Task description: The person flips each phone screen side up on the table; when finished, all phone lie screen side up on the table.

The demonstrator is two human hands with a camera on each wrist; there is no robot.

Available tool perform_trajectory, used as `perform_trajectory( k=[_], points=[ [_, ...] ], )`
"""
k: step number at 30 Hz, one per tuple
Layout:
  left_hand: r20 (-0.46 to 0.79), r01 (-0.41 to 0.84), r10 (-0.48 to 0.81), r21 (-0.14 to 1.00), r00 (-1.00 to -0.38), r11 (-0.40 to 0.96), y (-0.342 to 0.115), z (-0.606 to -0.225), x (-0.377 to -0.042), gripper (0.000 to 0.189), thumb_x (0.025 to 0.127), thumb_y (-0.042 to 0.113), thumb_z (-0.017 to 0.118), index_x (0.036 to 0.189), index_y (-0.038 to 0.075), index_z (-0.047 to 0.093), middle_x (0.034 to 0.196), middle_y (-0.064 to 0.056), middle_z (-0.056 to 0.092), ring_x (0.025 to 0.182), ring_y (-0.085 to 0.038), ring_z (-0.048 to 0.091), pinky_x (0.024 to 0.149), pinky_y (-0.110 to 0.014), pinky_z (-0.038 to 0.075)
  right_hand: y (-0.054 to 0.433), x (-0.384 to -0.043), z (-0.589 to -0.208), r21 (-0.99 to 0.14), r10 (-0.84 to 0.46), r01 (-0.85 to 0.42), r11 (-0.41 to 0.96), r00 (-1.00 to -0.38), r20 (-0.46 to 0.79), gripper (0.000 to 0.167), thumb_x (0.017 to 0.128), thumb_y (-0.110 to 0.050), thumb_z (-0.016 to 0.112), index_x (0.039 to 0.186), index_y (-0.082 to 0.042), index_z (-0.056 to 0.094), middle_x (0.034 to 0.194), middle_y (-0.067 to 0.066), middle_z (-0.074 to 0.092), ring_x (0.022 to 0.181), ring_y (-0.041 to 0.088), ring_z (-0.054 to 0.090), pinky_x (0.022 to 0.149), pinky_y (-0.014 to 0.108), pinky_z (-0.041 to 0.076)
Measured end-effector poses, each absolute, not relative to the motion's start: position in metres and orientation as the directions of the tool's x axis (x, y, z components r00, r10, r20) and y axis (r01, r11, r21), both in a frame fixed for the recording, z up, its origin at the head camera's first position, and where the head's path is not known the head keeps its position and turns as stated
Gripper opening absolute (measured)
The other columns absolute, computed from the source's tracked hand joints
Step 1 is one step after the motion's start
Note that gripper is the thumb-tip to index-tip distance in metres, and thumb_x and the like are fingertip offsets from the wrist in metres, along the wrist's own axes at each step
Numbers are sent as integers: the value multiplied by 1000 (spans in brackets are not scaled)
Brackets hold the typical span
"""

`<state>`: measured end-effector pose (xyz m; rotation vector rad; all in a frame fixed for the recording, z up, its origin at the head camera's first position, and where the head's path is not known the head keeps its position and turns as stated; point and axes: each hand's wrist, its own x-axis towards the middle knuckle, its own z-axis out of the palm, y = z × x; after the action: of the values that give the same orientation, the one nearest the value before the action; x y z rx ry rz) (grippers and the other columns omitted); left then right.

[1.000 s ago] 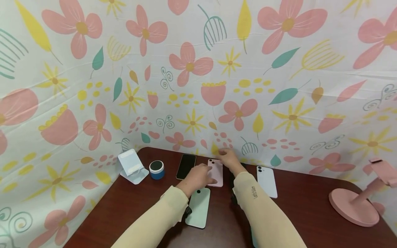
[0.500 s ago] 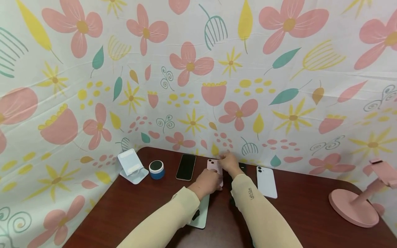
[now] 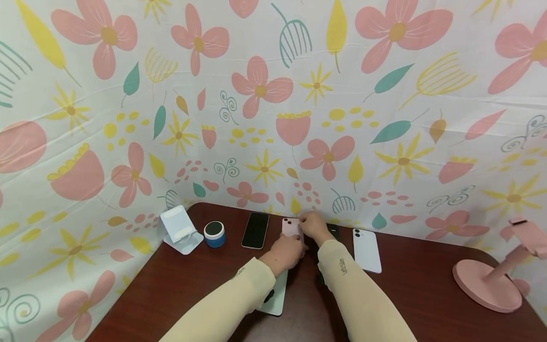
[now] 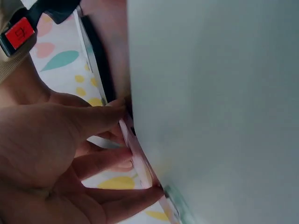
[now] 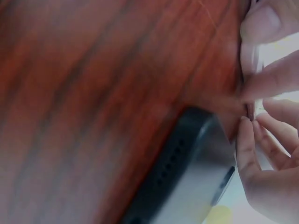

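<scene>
A pink phone (image 3: 292, 227), its camera side up, sits between both hands at the back middle of the table. My left hand (image 3: 284, 252) grips it near its lower end, covering that part. At its upper right edge, my right hand (image 3: 315, 228) pinches the phone with curled fingers. The right wrist view shows the pink phone (image 5: 251, 70) edge-on, with fingertips against it from both hands. In the left wrist view, fingers hold the thin pink phone edge (image 4: 140, 161). A mint-green phone (image 3: 278, 294) lies beneath my left wrist, partly hidden.
A black-screened phone (image 3: 255, 230) lies to the left, beside a blue-and-white round container (image 3: 215, 234) and a pale blue stand (image 3: 181, 230). Right of my right hand lie a dark phone (image 3: 333, 231) and a white phone (image 3: 366, 251). A pink stand (image 3: 487, 285) is far right.
My left hand has moved right and closed on the pink phone's lower part. My right hand has come down onto its upper right edge. The phone has shifted slightly left.
</scene>
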<state>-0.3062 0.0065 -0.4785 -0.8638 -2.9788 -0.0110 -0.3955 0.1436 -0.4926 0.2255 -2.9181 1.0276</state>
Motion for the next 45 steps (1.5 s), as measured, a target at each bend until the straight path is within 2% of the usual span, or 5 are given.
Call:
perform_trajectory(
  k=[16,28,33,38,45],
  points=[
    [21,679,682,-82,-731,730,-14,-481,-315,27,108,29,66,131,33,78,129,11,78,118,-7,73,106,-29,57,144,-404,-492,-642,-185,-174,747,-982,51,42,86,0,61,57,-18,36,57,-7,27,56,12,26,55,25,27],
    [11,673,678,-108,-735,731,-13,-479,-316,27,106,31,68,132,34,78,134,8,76,110,-8,76,95,-23,60,141,-405,-492,-645,-153,-120,755,-988,5,38,87,3,62,61,-13,40,61,-2,29,62,17,30,59,28,30],
    [2,672,677,-117,-736,731,-13,-478,-318,28,108,32,66,133,35,77,133,6,76,105,-9,76,93,-24,60,139,-405,-490,-625,-134,-96,774,-991,-14,12,92,0,63,82,0,70,83,11,60,80,23,50,75,32,43],
    [-9,672,676,-127,-736,730,-14,-478,-319,30,108,34,66,136,37,75,133,9,75,110,-7,74,98,-25,59,139,-400,-486,-641,-130,-89,763,-991,-17,28,95,-3,63,117,5,78,124,23,72,99,30,60,87,39,50],
    [-13,665,668,-108,-744,739,-15,-481,-319,31,107,35,66,137,38,74,137,9,73,113,-8,74,101,-27,58,138,-399,-489,-645,-131,-101,757,-991,2,29,96,-3,64,120,7,77,118,23,71,95,30,60,83,37,50]
  ],
)
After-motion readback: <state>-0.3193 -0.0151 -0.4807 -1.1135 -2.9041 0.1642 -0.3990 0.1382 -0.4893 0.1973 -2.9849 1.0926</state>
